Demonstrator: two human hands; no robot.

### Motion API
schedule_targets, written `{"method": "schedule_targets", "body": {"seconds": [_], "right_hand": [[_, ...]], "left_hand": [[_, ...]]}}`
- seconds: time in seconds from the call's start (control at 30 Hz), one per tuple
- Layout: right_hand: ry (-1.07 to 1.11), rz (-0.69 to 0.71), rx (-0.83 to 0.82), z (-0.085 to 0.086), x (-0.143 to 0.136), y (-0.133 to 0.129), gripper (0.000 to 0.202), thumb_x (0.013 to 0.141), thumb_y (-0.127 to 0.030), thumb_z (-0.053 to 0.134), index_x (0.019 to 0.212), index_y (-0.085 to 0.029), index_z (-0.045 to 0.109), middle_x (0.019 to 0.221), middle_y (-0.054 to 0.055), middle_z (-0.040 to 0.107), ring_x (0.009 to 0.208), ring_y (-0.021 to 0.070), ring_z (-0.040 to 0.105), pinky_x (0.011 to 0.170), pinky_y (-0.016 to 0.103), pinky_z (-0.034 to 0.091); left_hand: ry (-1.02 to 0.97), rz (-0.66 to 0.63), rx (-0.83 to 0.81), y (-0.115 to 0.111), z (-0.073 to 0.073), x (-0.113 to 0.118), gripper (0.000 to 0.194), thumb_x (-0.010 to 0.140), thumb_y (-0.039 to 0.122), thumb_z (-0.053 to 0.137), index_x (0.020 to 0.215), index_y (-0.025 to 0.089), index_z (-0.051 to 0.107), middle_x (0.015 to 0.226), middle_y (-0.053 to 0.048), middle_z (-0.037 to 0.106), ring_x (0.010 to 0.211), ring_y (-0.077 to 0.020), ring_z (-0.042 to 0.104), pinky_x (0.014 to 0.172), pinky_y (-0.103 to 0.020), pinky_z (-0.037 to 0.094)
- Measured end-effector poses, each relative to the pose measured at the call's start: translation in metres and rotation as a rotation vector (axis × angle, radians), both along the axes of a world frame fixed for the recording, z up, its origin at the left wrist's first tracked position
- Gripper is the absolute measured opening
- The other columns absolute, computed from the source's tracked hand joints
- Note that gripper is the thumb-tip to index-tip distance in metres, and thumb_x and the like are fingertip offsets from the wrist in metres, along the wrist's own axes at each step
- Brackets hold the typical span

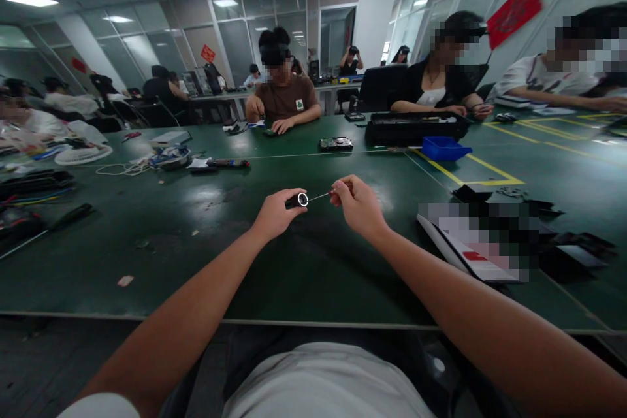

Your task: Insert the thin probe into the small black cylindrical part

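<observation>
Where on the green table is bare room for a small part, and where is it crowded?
Bare: between the left hand, the right hand and the near edge of the table; also between both hands and the hard drive. Crowded: right, around the white item and black pieces; far left, around the black-handled tool.

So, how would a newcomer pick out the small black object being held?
At the dark green table, find the wearer's bare left hand. It grips the small black object beside the thin metal-shafted tool in the right hand. Unlike that tool, it has a bright white ring at its end.
</observation>
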State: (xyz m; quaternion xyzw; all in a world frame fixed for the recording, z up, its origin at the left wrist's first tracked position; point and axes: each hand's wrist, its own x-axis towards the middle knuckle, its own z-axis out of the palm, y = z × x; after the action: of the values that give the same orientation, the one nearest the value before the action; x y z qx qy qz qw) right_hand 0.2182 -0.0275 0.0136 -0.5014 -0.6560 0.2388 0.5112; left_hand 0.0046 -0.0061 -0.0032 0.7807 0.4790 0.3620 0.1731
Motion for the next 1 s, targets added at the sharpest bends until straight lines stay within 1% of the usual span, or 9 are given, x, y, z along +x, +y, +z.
{"method": "schedule_targets", "body": {"seconds": [0.23,0.47,0.67,0.9,1.0], "right_hand": [[0.079,0.053,-0.030,-0.0011,-0.0055,-0.0018,0.024,0.097,-0.040,0.047,0.084,-0.023,0.058,0.071,0.002,0.069,0.067,0.0175,0.065,0.067,0.032,0.049],[0.080,-0.032,0.013,-0.0052,-0.0044,0.0006,0.023,0.097,-0.041,0.047,0.088,-0.022,0.058,0.073,0.002,0.070,0.069,0.0178,0.065,0.068,0.033,0.048],[0.054,-0.017,0.011,-0.0029,-0.0029,-0.0002,0.024,0.097,-0.041,0.049,0.085,-0.023,0.059,0.072,0.002,0.070,0.067,0.0173,0.065,0.067,0.032,0.047],[0.062,-0.057,-0.024,0.0008,-0.0019,-0.0003,0.032,0.095,-0.048,0.053,0.082,-0.021,0.063,0.068,0.002,0.070,0.063,0.0167,0.065,0.066,0.032,0.048],[0.069,-0.050,-0.048,0.0022,-0.0013,-0.0005,0.035,0.094,-0.051,0.055,0.081,-0.020,0.065,0.067,0.003,0.071,0.061,0.0167,0.065,0.065,0.032,0.048]], "left_hand": [[0.022,-0.019,-0.005,0.0013,-0.0030,-0.0002,0.044,0.079,0.021,0.077,0.122,0.023,0.071,0.120,-0.007,0.072,0.112,-0.0247,0.065,0.103,-0.041,0.046],[0.005,-0.028,0.002,0.0011,-0.0018,0.0001,0.044,0.080,0.022,0.076,0.123,0.022,0.070,0.118,-0.008,0.072,0.108,-0.0235,0.066,0.099,-0.040,0.047],[0.015,-0.026,-0.004,-0.0011,0.0001,0.0014,0.043,0.079,0.020,0.076,0.122,0.022,0.071,0.119,-0.007,0.073,0.109,-0.0235,0.066,0.101,-0.039,0.047],[0.033,-0.053,-0.004,-0.0009,-0.0007,0.0013,0.043,0.079,0.022,0.076,0.122,0.023,0.071,0.121,-0.007,0.072,0.112,-0.0245,0.065,0.103,-0.040,0.045],[0.029,-0.051,-0.009,-0.0003,-0.0015,0.0007,0.044,0.079,0.021,0.076,0.122,0.024,0.071,0.120,-0.007,0.072,0.111,-0.0242,0.065,0.103,-0.040,0.046]]}}
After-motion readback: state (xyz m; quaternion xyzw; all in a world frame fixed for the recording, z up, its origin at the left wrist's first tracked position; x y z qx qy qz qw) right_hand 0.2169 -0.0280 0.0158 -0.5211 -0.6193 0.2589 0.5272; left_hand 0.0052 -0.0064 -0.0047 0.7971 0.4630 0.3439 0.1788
